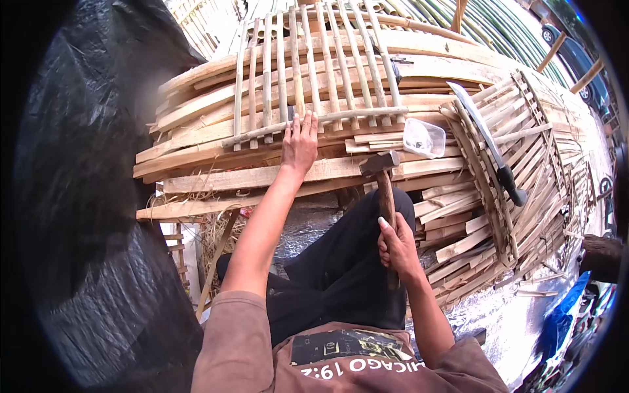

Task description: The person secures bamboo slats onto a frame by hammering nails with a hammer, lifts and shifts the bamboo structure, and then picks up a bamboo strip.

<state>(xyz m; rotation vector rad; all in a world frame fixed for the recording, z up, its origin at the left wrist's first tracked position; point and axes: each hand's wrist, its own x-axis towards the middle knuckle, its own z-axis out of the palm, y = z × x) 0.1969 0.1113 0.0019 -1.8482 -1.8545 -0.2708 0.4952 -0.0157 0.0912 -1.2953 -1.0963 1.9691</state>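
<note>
My left hand (300, 145) lies on the near end of a bamboo slat rack (282, 78), its fingers stretched forward over the crosspiece (354, 116). The rack's long slats run away from me across the planks. My right hand (398, 247) is wrapped round the wooden handle of a hammer (380, 164). The hammer's metal head points up and away from me, above my right knee and apart from the rack. A clear plastic container (424, 139) with small contents I cannot make out stands on the planks to the right of the rack.
Stacked wooden planks (236, 177) form the work surface. On the right, a large knife with a black handle (481, 131) lies across another slat rack (524, 118). Split bamboo pieces (458, 245) are piled below. Black sheeting (92, 164) hangs at the left. A car (573, 65) stands far right.
</note>
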